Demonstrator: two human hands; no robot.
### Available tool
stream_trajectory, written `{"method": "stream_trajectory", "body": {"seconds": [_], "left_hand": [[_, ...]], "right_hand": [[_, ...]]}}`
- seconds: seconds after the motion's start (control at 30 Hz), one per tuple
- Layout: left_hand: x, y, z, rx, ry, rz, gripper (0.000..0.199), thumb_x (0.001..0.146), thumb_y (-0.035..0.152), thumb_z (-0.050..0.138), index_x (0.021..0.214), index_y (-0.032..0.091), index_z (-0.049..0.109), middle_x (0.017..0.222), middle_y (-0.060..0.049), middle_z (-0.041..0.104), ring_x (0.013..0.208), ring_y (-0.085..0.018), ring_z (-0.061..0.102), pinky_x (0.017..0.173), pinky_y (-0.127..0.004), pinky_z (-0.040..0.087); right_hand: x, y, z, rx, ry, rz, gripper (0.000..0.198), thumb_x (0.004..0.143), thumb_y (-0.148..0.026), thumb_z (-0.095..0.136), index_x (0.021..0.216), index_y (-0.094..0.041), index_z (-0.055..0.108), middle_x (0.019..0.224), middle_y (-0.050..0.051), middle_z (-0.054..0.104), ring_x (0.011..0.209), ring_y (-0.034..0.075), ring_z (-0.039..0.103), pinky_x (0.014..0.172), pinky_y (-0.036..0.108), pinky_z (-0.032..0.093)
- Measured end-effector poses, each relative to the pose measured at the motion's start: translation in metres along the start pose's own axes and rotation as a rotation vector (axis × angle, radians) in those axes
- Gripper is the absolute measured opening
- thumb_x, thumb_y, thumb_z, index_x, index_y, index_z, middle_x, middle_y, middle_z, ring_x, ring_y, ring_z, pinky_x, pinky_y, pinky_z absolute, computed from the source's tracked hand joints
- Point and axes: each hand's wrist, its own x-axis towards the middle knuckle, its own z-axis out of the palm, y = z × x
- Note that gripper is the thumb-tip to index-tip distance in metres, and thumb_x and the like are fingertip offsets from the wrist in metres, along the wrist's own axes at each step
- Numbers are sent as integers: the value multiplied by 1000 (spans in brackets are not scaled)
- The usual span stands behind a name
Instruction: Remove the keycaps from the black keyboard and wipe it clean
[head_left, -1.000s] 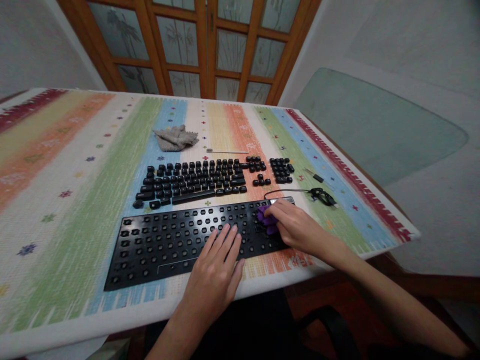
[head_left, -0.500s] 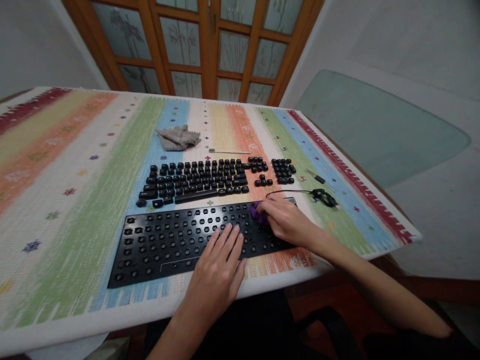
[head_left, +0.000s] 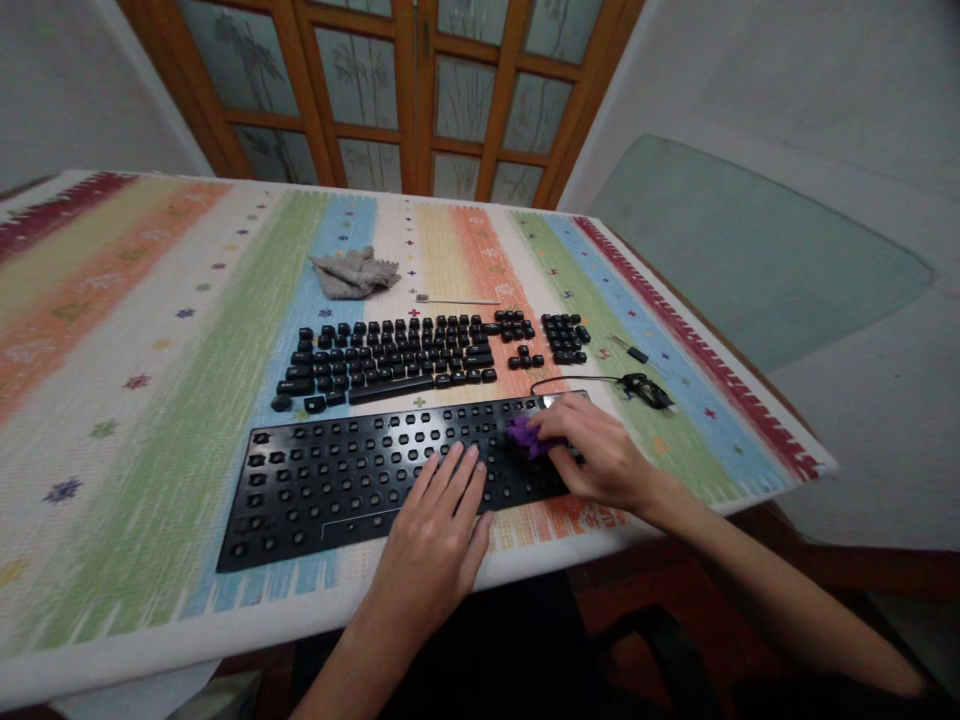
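Note:
A black keyboard base (head_left: 300,475), stripped of its keycaps, lies near the front edge of the table. My left hand (head_left: 439,525) rests on its lower middle with the fingers stretched out. My right hand (head_left: 600,450) is closed on a piece of purple cleaning gel (head_left: 531,438), held at the right part of the base; it looks soft and crumpled. Part of the base's right end is hidden behind that hand. Just beyond the base, loose black keycaps (head_left: 390,350) are laid out in keyboard order, with the long space bar (head_left: 391,389) in the nearest row.
A grey cloth (head_left: 356,273) lies crumpled behind the keycaps, beside a thin brush (head_left: 459,300). To the right are a coiled black cable (head_left: 646,391) and a small dark tool with thin wires (head_left: 636,354). A striped cloth (head_left: 150,440) covers the table.
My right hand has shifted slightly right and nearer to me with the purple gel, and more of the gel shows. My left hand has stayed in place on the base.

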Motion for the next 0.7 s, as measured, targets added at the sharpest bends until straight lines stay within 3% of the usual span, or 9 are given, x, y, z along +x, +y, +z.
{"method": "stream_trajectory", "body": {"seconds": [0.13,0.3,0.4,0.47,0.6,0.7], "left_hand": [[-1,0,1,2,2,5,39,99,22,48,134,6,57,145,-15,55,136,-31,50,112,-51,45],[-2,-1,2,5,-5,3,40,98,22,49,136,8,56,146,-15,54,138,-31,48,113,-52,44],[-2,-2,3,5,0,6,41,98,22,50,136,7,55,146,-15,54,138,-31,48,113,-51,45],[-2,-2,2,-1,7,9,41,98,22,50,137,8,55,146,-15,54,139,-31,47,113,-52,44],[-1,-2,2,-4,3,8,41,98,21,50,136,8,55,145,-15,55,140,-30,46,113,-51,45],[-1,-2,2,10,-2,14,41,98,21,50,136,7,55,145,-16,55,139,-31,47,113,-52,45]], "right_hand": [[-21,-17,3,-49,-145,-112,25,89,2,41,95,-16,57,91,9,69,83,21,56,70,34,48],[-30,-23,-1,-248,-240,-88,27,95,-4,37,87,-15,60,86,12,67,76,22,54,68,35,45],[-32,-20,-8,-258,-312,-71,27,95,-6,37,84,-16,60,81,10,63,73,22,51,67,36,45],[-33,-18,-10,-221,-283,-17,28,92,-2,36,88,-15,60,78,9,61,74,23,50,67,36,47],[-33,-19,-4,-85,-58,83,32,87,3,38,105,-16,57,87,8,64,84,23,55,74,37,53],[-30,-23,4,-55,-87,16,32,88,3,39,106,-17,58,93,9,67,87,22,56,75,37,54]]}}
